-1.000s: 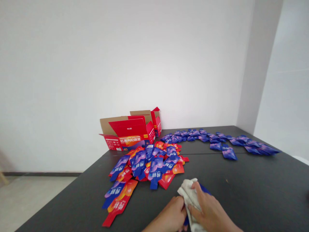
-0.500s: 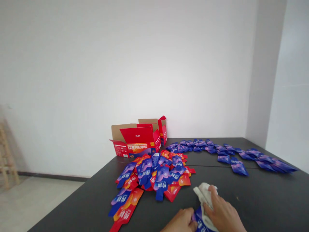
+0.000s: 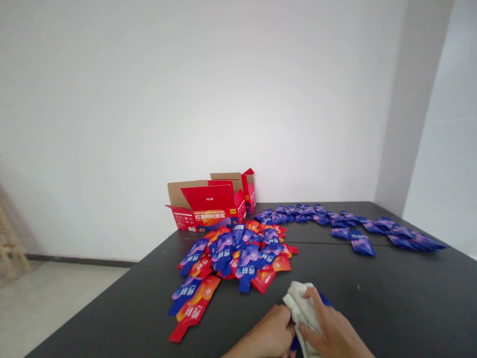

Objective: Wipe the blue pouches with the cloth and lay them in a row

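Observation:
At the bottom of the head view, my left hand (image 3: 273,329) is closed on a blue pouch (image 3: 325,300), mostly covered by the cloth and my hands. My right hand (image 3: 333,325) grips a folded white cloth (image 3: 302,309) and presses it against the pouch. Blue shows above the right hand and between the two hands. Just beyond them lies a loose pile of blue pouches (image 3: 248,268) and red pouches (image 3: 264,281), overlapping one another. A red-orange pouch (image 3: 199,301) lies at the pile's near left end.
Two open red cartons (image 3: 212,204) stand at the table's back left. A curved row of blue pouches (image 3: 335,217) runs along the back and right, with one pouch (image 3: 361,243) set apart in front. The black table (image 3: 372,303) ends at a left edge above the floor.
The cloth and my right hand have shifted slightly left, and the pouch is now more covered. My left hand has also moved a little left and up. The view has tilted slightly downward.

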A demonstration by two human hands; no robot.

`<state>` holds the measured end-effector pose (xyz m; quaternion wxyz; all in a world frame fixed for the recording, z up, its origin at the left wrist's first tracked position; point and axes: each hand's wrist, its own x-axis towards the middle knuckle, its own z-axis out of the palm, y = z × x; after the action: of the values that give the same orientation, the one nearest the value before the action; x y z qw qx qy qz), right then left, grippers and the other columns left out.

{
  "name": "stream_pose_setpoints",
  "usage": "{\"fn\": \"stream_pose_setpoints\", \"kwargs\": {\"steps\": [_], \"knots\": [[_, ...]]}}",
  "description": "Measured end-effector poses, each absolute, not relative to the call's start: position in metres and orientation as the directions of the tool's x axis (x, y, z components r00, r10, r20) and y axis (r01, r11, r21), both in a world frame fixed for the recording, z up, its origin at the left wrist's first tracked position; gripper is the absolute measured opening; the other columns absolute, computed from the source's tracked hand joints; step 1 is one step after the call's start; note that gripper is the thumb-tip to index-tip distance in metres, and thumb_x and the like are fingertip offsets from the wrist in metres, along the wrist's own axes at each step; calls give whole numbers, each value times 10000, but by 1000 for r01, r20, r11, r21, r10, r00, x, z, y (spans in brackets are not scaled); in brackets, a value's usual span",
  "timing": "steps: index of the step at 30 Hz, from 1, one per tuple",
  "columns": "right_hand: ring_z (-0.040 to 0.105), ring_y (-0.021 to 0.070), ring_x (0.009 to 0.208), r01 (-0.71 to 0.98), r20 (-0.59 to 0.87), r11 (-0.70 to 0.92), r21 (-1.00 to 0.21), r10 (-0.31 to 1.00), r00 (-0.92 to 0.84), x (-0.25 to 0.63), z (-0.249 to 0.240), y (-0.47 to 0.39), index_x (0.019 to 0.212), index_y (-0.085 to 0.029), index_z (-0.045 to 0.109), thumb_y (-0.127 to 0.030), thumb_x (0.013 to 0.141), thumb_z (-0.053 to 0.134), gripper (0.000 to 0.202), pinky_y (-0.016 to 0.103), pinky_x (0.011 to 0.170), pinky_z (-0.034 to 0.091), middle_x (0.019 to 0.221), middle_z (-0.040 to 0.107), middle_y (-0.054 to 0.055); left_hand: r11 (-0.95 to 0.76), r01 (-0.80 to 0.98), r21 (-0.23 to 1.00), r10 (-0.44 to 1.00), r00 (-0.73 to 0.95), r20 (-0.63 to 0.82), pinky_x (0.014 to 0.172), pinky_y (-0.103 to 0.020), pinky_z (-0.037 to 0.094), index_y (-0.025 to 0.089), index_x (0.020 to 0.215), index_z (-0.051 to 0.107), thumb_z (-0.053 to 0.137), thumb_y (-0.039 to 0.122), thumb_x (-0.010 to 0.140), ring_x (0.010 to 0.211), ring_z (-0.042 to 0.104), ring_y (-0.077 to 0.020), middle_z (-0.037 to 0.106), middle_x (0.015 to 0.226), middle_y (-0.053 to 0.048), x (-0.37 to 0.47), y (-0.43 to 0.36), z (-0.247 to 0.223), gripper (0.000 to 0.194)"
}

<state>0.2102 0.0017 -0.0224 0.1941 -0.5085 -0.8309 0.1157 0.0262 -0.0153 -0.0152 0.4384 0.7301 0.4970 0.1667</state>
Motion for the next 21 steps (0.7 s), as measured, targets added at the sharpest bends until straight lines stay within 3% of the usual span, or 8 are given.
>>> {"fn": "stream_pose_setpoints", "kwargs": {"steps": [5, 10, 15, 19, 21], "knots": [[645, 307, 894, 913, 146, 224, -341, 972, -184, 216, -12, 6, 1276, -125, 364, -350, 869, 387, 466, 405, 756, 455, 951, 646, 135, -120, 626, 771, 856, 459, -240, 409, -175, 368, 147, 982, 506, 340, 223, 865, 391, 480, -94, 566, 565, 18, 27, -17, -7, 216], [641, 231, 887, 767, 137, 456, -451, 885, -445, 212, -5, -4, 1224, -209, 392, -360, 852, 445, 405, 307, 727, 444, 942, 640, 63, -134, 614, 778, 846, 480, -233, 431, -183, 398, 146, 943, 519, 339, 198, 851, 408, 500, -95, 576, 585, 11, 26, -17, -5, 208], [646, 277, 841, 928, 105, 198, -315, 979, -173, 211, -2, 2, 1194, -156, 390, -344, 856, 444, 390, 328, 688, 414, 899, 637, 98, -147, 613, 777, 846, 485, -222, 429, -181, 377, 149, 950, 493, 332, 278, 886, 397, 482, -88, 589, 586, 17, 25, -15, -7, 216], [641, 241, 854, 804, 125, 419, -421, 905, -406, 210, -1, -4, 1196, -189, 373, -366, 859, 463, 391, 299, 694, 405, 909, 634, 58, -147, 603, 784, 841, 493, -222, 446, -188, 390, 151, 925, 508, 330, 273, 880, 404, 496, -88, 599, 598, 14, 25, -15, -9, 221], [642, 250, 859, 825, 117, 392, -407, 918, -379, 210, 0, -3, 1197, -197, 372, -385, 862, 465, 396, 293, 679, 393, 904, 635, 56, -147, 599, 787, 840, 495, -220, 446, -187, 386, 155, 896, 506, 325, 279, 883, 402, 495, -86, 598, 597, 15, 25, -14, -8, 220]]}}
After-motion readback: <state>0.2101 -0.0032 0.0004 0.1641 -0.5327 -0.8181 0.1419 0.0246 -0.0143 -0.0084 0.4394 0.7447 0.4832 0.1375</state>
